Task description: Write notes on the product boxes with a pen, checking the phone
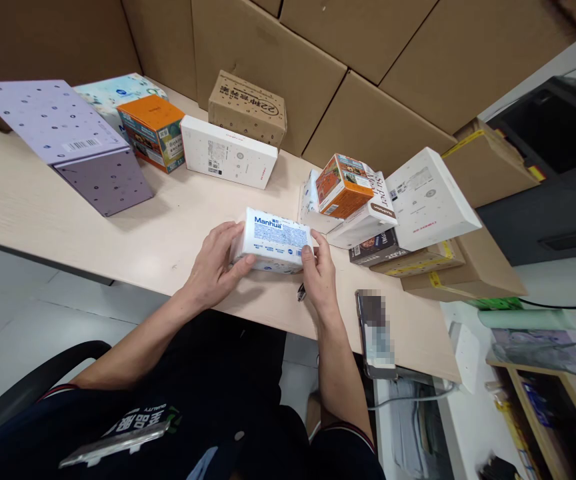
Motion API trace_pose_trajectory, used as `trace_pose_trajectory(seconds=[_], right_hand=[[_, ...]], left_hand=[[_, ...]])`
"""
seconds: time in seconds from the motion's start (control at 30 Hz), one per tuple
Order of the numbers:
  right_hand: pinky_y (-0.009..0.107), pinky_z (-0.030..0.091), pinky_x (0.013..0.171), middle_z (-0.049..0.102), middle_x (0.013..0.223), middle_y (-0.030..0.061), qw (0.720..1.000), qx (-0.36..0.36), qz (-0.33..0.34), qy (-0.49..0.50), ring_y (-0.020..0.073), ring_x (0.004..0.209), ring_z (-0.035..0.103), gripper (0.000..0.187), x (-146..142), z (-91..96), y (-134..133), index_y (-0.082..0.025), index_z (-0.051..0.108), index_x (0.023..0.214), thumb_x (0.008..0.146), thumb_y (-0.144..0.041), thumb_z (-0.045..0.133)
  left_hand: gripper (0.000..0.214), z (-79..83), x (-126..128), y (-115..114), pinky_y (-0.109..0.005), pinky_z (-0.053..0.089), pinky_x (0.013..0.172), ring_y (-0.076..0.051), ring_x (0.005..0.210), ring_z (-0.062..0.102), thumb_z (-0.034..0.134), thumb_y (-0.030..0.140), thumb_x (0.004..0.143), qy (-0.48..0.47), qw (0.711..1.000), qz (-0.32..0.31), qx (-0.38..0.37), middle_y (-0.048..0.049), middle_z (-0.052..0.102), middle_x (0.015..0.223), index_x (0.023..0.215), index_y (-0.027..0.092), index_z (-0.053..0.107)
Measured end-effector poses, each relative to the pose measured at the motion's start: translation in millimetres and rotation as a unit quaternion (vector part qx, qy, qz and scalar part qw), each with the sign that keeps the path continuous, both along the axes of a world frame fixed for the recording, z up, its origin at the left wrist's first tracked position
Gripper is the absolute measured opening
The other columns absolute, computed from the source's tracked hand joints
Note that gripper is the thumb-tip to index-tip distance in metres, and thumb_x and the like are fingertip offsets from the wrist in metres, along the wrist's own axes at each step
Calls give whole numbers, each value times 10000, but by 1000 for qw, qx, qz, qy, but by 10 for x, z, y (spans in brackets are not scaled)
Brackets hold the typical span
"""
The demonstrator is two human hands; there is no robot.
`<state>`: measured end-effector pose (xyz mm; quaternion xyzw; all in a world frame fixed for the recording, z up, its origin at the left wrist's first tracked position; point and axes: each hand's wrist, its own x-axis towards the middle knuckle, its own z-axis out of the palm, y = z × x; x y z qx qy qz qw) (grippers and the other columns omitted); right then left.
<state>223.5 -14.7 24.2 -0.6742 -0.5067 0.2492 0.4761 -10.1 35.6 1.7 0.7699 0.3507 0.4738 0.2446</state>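
Near the front edge of the desk is a white tissue pack with blue "Manhua" lettering on its upper face. My left hand grips its left end, thumb along the near side and fingers behind. Around its right end my right hand is closed, the thumb on the near corner. Whether the pack rests on the desk or is slightly lifted, I cannot tell. A small dark object lies beside my right hand, too small to name.
On the left stand a lilac box, an orange box, a white flat box and a brown carton. More boxes, including another orange box and a white box, are piled right. A phone lies near the edge.
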Motion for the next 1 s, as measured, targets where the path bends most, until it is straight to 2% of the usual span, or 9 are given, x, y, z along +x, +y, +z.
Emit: trace_pose_trajectory(seconds=[0.1,0.2,0.33,0.43,0.57,0.67,0.8,0.9,1.0], right_hand=[[376,528,829,698,1104,74,999,-17,24,46,217,951,648,505,-8,-26,12,-242,556,1390,976,-526,503],[353,551,782,715,1097,66,995,-36,62,65,210,923,668,468,-61,-37,17,-239,589,1360,987,-500,480],[384,528,962,724,1214,93,996,12,68,-60,224,1101,663,407,-102,-12,16,-231,666,1263,1030,-452,416],[404,516,952,714,1120,130,979,23,16,-202,244,1032,660,400,-59,38,3,-203,713,1159,1034,-414,397],[397,497,853,682,1076,164,929,-97,-93,-344,274,948,653,381,42,124,-37,-160,691,1170,1014,-404,443],[355,467,789,700,1014,136,904,-207,-59,-369,265,901,656,361,82,157,-67,-175,642,1239,997,-401,499],[315,423,733,682,854,72,928,-193,0,-319,207,765,613,209,73,124,-73,-208,670,1086,947,-219,515],[313,410,697,644,761,23,971,-108,17,-212,186,701,573,159,50,113,-61,-225,683,941,901,-207,530],[288,406,620,575,677,-35,1000,8,1,-7,149,603,522,165,43,173,-61,-234,680,941,897,-326,550]], left_hand=[[626,16,-5,-11,-607,418,1186,-353,1535,323,575,572,986,-32,998,-33,52,-105,366,1599,1553,368,405],[740,48,-8,-22,-648,349,1219,-399,1567,248,651,591,933,-47,993,-36,101,-107,238,1664,1575,383,346],[1051,49,-13,-15,-655,300,1242,-416,1565,238,761,600,839,-59,992,-48,105,-141,238,1670,1645,341,138],[1094,14,-1,-14,-612,376,1207,-397,1491,369,802,546,823,-51,993,-63,88,-152,335,1602,1648,324,120],[1084,-38,34,5,-555,446,1143,-351,1390,450,839,488,794,-71,990,-46,114,-133,403,1496,1630,326,167],[1104,-75,47,46,-560,425,1153,-344,1388,420,866,507,744,-109,983,6,151,-110,374,1469,1604,358,192],[1070,-90,51,62,-613,391,1169,-364,1421,361,864,572,722,-118,978,96,143,-93,324,1471,1549,427,201],[1024,-54,66,24,-635,422,1134,-392,1420,362,882,589,689,-83,982,82,150,-92,311,1456,1486,455,253],[956,-7,100,-16,-633,475,1086,-395,1401,396,911,538,672,-58,978,43,195,-86,294,1471,1420,463,320]])
